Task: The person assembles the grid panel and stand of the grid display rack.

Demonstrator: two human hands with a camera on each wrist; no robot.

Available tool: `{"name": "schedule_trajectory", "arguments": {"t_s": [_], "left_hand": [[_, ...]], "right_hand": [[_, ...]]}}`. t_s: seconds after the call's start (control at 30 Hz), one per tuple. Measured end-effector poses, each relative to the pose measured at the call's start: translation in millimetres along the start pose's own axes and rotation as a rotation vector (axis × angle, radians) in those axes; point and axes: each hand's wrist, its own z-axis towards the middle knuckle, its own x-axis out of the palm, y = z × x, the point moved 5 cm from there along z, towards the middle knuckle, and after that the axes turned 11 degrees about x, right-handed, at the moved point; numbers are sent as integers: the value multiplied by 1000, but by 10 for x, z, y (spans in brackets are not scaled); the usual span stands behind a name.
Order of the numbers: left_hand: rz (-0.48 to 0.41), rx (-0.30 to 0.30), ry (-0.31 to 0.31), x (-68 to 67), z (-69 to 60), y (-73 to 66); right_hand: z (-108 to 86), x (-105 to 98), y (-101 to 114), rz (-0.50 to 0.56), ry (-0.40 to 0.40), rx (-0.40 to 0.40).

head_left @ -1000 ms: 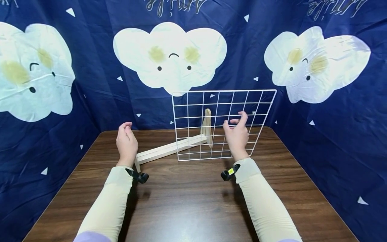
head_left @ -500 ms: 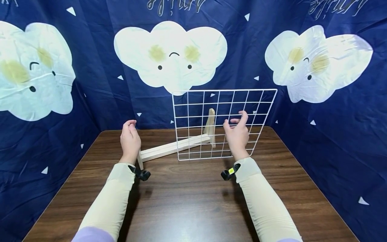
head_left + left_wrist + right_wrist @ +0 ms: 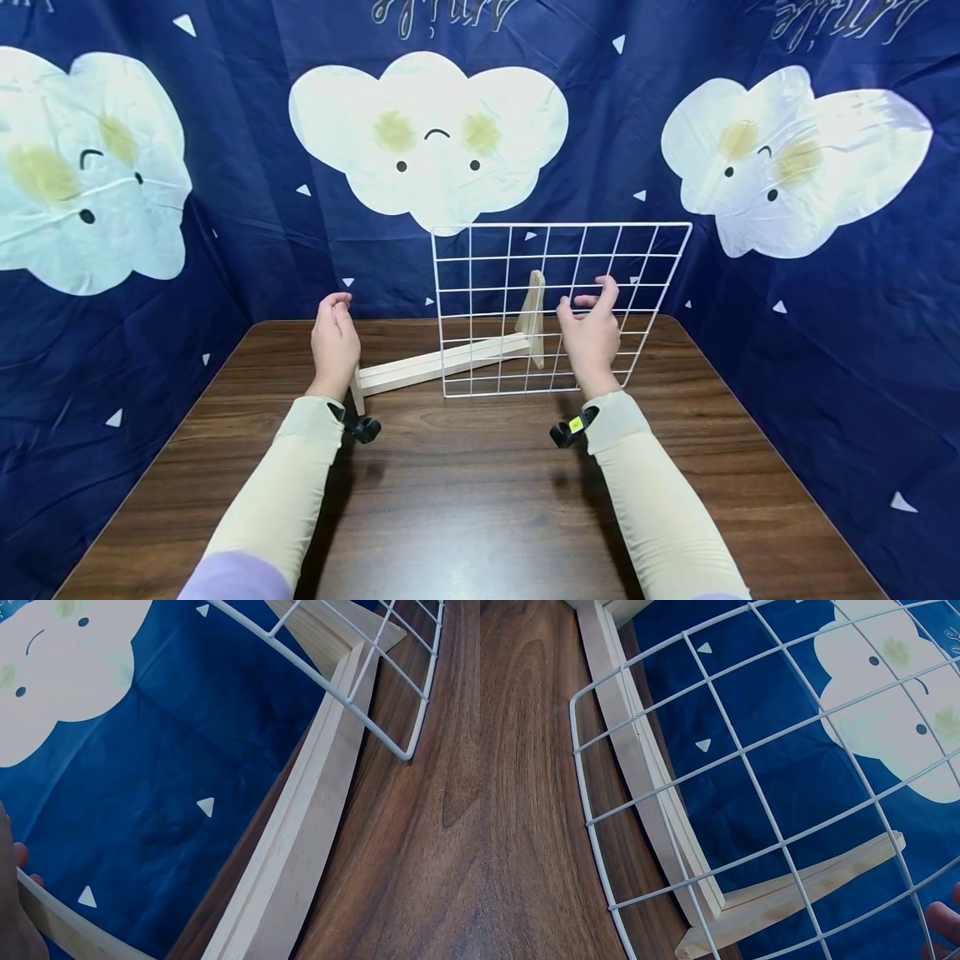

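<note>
In the head view my left hand (image 3: pixel 335 346) grips the near-left upright of a pale wooden stand with a grooved crossbar (image 3: pixel 442 364). In the left wrist view, fingers (image 3: pixel 21 855) show at the top edge of that upright (image 3: pixel 56 919). A white wire grid panel (image 3: pixel 517 392) stands upright in front of the stand's far-right part. My right hand (image 3: pixel 592 337) holds the panel toward its right side, fingers bent at the wires. From the right wrist, the grid (image 3: pixel 742 752) crosses in front of the crossbar and far upright (image 3: pixel 817 881); only fingertips (image 3: pixel 945 922) show there.
Both things are over a brown wood-grain table (image 3: pixel 480 500). Blue cloth (image 3: pixel 247 208) with white clouds and triangles hangs at the back and on both sides. A black wrist camera (image 3: pixel 362 427) sits on the left wrist, another (image 3: pixel 566 432) on the right.
My left hand has moved to the right and slightly away, and the wooden stand has shifted right with it behind the grid. The right hand and the grid panel have stayed nearly still.
</note>
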Motion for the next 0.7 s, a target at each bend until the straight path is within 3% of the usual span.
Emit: {"name": "schedule_trajectory", "arguments": {"t_s": [0.7], "left_hand": [[-28,-5,63,224,29,-49]], "right_hand": [[8,4,0,2,-22,-8]]}}
